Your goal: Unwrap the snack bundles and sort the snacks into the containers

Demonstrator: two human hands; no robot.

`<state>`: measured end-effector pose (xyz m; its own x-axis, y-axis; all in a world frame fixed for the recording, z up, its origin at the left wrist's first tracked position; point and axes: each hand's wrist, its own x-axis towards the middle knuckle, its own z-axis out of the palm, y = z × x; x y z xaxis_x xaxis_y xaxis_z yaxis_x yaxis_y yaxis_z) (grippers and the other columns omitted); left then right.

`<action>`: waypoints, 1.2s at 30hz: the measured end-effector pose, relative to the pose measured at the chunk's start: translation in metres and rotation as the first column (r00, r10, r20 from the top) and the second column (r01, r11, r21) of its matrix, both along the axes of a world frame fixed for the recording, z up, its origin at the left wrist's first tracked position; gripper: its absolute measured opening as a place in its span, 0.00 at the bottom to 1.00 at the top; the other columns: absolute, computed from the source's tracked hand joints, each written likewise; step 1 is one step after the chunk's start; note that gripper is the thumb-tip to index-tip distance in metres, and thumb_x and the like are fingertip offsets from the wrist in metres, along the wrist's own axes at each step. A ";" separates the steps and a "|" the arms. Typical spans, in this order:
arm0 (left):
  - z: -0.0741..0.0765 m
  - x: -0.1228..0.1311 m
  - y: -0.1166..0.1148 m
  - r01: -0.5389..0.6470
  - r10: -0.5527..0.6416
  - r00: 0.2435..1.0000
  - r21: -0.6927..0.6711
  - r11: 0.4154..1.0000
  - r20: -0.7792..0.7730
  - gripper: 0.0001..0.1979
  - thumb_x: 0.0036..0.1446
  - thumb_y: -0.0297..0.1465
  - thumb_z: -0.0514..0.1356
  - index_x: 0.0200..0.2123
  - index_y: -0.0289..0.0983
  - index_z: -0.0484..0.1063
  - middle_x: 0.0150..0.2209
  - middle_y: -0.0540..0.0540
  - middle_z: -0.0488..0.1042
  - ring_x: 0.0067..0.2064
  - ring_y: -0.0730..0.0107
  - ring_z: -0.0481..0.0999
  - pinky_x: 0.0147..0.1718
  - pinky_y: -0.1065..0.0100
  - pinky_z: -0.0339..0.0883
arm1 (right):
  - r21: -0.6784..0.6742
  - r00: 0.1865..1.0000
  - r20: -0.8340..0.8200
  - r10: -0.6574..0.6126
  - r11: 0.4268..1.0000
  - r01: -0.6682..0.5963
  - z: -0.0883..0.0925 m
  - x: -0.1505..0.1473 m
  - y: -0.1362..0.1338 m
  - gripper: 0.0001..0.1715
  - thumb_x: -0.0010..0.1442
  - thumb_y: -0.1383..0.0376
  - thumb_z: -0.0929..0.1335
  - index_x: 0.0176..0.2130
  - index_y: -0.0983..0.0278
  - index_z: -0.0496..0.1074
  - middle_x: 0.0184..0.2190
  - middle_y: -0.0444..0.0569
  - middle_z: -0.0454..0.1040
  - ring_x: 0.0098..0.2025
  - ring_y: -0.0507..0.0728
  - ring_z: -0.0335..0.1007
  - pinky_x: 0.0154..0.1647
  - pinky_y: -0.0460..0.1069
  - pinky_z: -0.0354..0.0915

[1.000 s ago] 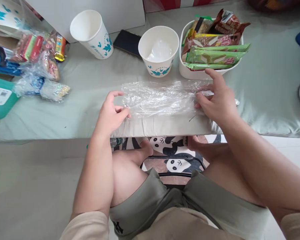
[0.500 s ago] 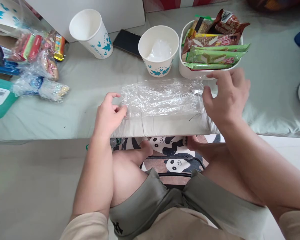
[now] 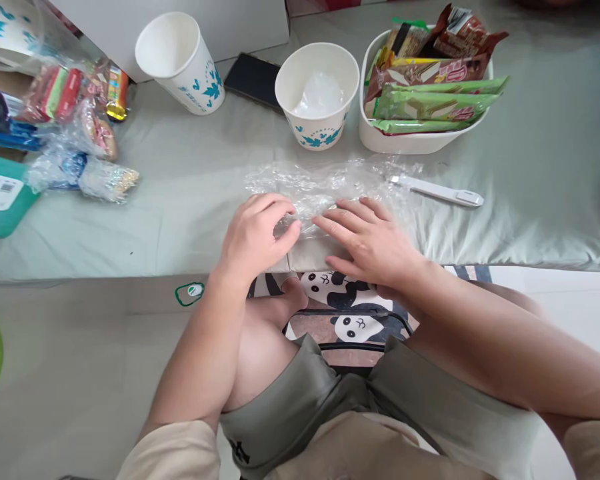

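A crumpled clear plastic wrapper [image 3: 330, 180] lies along the front of the cloth-covered surface. My left hand [image 3: 260, 233] rests on its left part, fingers curved and apart from the thumb. On the wrapper's right half lies my right hand [image 3: 367, 237], palm down with its fingers spread. To the right, a white utility knife [image 3: 445, 191] touches the wrapper's edge with its tip. Behind the wrapper stands a paper cup [image 3: 317, 130] with some clear plastic in it. A white tub [image 3: 420, 142] full of wrapped snack bars [image 3: 430, 105] stands beside that cup.
Another paper cup [image 3: 180, 63] and a black phone [image 3: 253, 81] stand and lie toward the back. Packaged snacks [image 3: 60, 93] and a teal container [image 3: 3, 213] fill the left side. The surface's front edge runs just above my knees.
Both hands have moved inward onto the wrapper, the right one from near the tub. The white utility knife now lies in view at the wrapper's right end.
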<state>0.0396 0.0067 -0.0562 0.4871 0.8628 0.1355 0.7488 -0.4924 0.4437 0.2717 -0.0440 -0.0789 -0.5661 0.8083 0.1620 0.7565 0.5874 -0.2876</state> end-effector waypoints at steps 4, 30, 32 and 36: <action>0.004 -0.014 -0.004 -0.020 0.008 0.996 -0.133 0.991 -0.093 0.15 0.62 0.34 0.61 0.50 0.36 0.76 0.60 0.38 0.75 0.62 0.51 0.74 0.63 0.51 0.67 | -0.058 0.998 0.008 -0.066 0.996 0.067 0.008 0.006 -0.001 0.33 0.68 0.55 0.65 0.68 0.62 0.66 0.61 0.60 0.73 0.63 0.72 0.68 0.64 0.66 0.62; 0.039 -0.021 -0.039 0.409 -0.313 0.893 -0.299 0.862 0.322 0.17 0.54 0.26 0.54 0.46 0.38 0.74 0.52 0.41 0.79 0.53 0.59 0.78 0.50 0.60 0.73 | -0.024 0.875 -0.444 0.195 0.973 -0.229 0.008 -0.008 -0.034 0.04 0.62 0.70 0.64 0.36 0.61 0.67 0.36 0.49 0.80 0.39 0.57 0.77 0.48 0.56 0.68; 0.035 -0.029 -0.033 0.447 -0.337 0.881 -0.350 0.823 0.332 0.26 0.50 0.24 0.53 0.54 0.39 0.74 0.61 0.40 0.76 0.60 0.57 0.76 0.51 0.60 0.74 | -0.100 0.686 -0.685 0.246 0.901 -0.423 0.014 0.002 -0.030 0.06 0.61 0.70 0.64 0.34 0.59 0.63 0.36 0.48 0.80 0.41 0.56 0.78 0.48 0.54 0.70; 0.030 -0.026 -0.038 0.493 -0.396 0.868 -0.418 0.763 0.300 0.37 0.46 0.19 0.54 0.62 0.41 0.71 0.69 0.41 0.68 0.67 0.54 0.71 0.59 0.57 0.72 | -0.268 0.470 -0.883 0.013 0.807 -0.527 0.021 0.014 -0.030 0.11 0.68 0.65 0.66 0.32 0.59 0.61 0.40 0.50 0.80 0.44 0.56 0.79 0.47 0.54 0.72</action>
